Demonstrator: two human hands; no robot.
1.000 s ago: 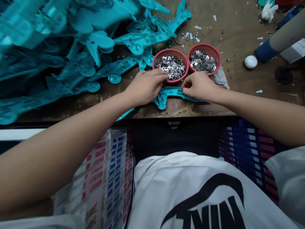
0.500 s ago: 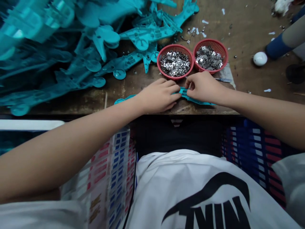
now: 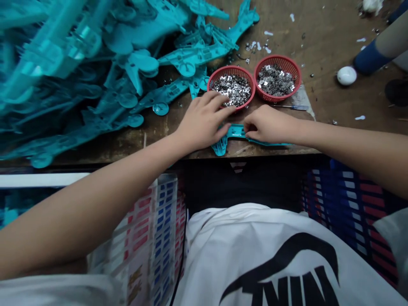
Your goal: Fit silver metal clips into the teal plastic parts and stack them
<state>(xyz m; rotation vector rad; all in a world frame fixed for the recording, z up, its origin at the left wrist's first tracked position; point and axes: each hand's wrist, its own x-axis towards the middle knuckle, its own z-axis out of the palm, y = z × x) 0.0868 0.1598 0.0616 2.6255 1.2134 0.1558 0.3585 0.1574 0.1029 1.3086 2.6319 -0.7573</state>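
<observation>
At the upper right of the counter [image 3: 331, 38], a white egg-shaped object [image 3: 347, 75] lies beside a blue-ended cylinder [image 3: 370, 57]; slotted plastic baskets [image 3: 165, 216] flank the bottom.

Teal plastic piece [image 3: 236, 131] near the table's edge [image 3: 244, 149]

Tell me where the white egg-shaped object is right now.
In the head view, the white egg-shaped object lies at the right on the brown wooden tabletop, just left of the blue end of the grey-and-blue cylinder.
</observation>
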